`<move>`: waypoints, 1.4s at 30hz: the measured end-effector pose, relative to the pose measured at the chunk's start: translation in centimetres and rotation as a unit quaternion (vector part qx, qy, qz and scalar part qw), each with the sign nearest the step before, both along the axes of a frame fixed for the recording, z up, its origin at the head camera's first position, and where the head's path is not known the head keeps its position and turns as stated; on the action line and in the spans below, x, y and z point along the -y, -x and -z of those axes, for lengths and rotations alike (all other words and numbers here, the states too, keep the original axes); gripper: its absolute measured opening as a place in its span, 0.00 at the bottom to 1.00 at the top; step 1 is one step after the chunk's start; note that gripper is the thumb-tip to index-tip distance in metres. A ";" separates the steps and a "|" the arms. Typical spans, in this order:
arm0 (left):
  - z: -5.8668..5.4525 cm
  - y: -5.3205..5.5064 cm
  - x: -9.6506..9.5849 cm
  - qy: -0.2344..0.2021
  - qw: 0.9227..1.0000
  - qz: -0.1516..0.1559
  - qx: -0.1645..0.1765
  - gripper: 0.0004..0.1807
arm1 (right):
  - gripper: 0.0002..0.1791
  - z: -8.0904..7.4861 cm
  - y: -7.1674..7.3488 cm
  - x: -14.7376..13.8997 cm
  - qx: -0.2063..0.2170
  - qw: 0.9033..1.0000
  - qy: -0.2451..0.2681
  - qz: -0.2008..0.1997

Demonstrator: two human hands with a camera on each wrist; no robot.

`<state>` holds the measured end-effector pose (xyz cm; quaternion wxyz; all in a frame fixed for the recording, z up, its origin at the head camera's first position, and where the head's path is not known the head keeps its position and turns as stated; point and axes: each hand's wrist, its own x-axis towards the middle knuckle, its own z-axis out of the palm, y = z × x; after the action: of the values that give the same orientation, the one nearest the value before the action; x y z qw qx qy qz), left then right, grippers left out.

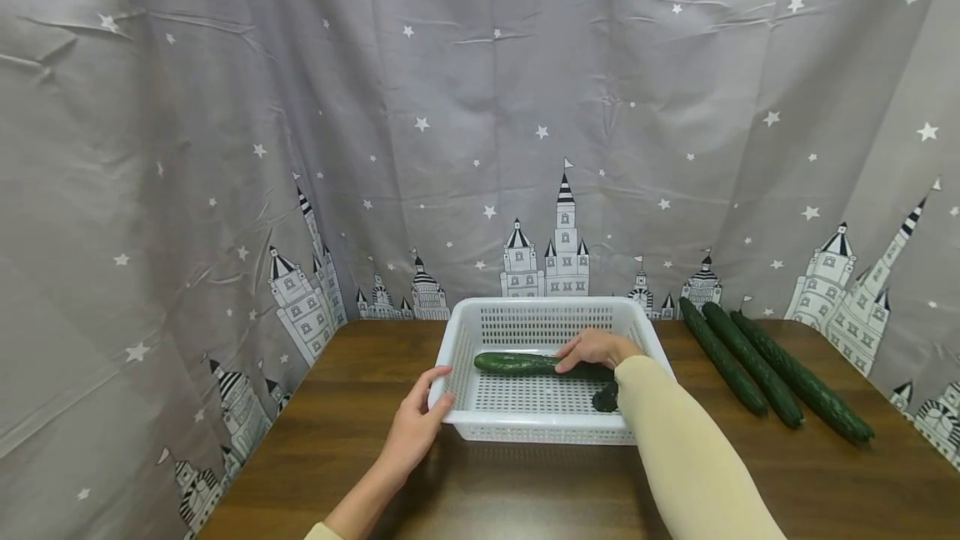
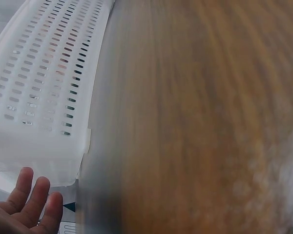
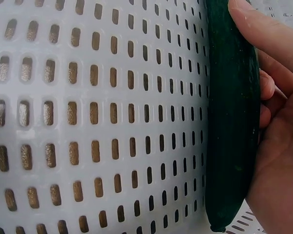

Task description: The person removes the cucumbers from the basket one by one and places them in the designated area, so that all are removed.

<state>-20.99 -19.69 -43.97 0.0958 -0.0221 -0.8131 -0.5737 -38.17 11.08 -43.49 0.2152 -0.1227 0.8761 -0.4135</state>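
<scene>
A white perforated plastic basket (image 1: 547, 432) stands on the wooden table, with a long green cucumber (image 1: 513, 363) lying crosswise inside it. My right hand (image 1: 596, 347) reaches into the basket and grips this cucumber from above, right of its middle. In the right wrist view, the thumb and curled fingers lie along one side of the cucumber (image 3: 232, 117), close to the slotted floor. At the basket's front left corner, my left hand (image 1: 416, 419) holds the rim, thumb over the edge. The left wrist view shows its fingers beside the basket's outer wall (image 2: 44, 78).
Three more cucumbers (image 1: 753, 365) lie side by side, slanting, on the right of the table (image 1: 352, 373). A small dark object (image 1: 605, 397) shows beside the right sleeve, partly hidden. A grey curtain (image 1: 450, 107) with stars and castles hangs behind and left.
</scene>
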 end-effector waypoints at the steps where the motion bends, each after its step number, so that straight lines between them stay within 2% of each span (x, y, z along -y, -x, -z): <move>1: 0.2 0.1 0.1 -0.003 1.000 0.001 -0.001 0.23 | 0.24 0.0 0.0 0.0 0.001 1.000 -0.002 0.000; 6: 0.3 0.2 0.3 -0.008 1.000 0.001 0.004 0.23 | 0.25 0.0 0.0 0.1 0.005 1.000 -0.013 0.004; 14: 0.3 0.0 0.4 0.004 1.000 -0.009 0.015 0.23 | 0.23 0.1 -0.2 0.4 0.006 1.000 0.001 0.012; 20: 0.3 0.1 0.4 0.010 1.000 -0.003 0.002 0.22 | 0.22 -0.1 -0.1 0.5 -0.015 1.000 0.004 0.006; 28: 0.6 0.2 0.7 -0.007 1.000 0.010 -0.004 0.23 | 0.20 0.0 0.2 0.6 -0.022 1.000 0.005 0.021; 34: 0.8 0.4 0.8 0.007 1.000 0.009 -0.008 0.23 | 0.20 -0.4 0.3 0.5 -0.031 0.999 0.005 0.022; 42: 0.4 0.1 0.7 -0.007 1.000 0.012 -0.014 0.23 | 0.21 -1.0 0.3 -0.1 -0.042 0.999 0.008 -0.001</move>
<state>-21.04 -20.37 -44.36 0.1007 -0.0388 -0.8071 -0.5805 -38.48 11.22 -42.49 0.1779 -0.1419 0.8811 -0.4146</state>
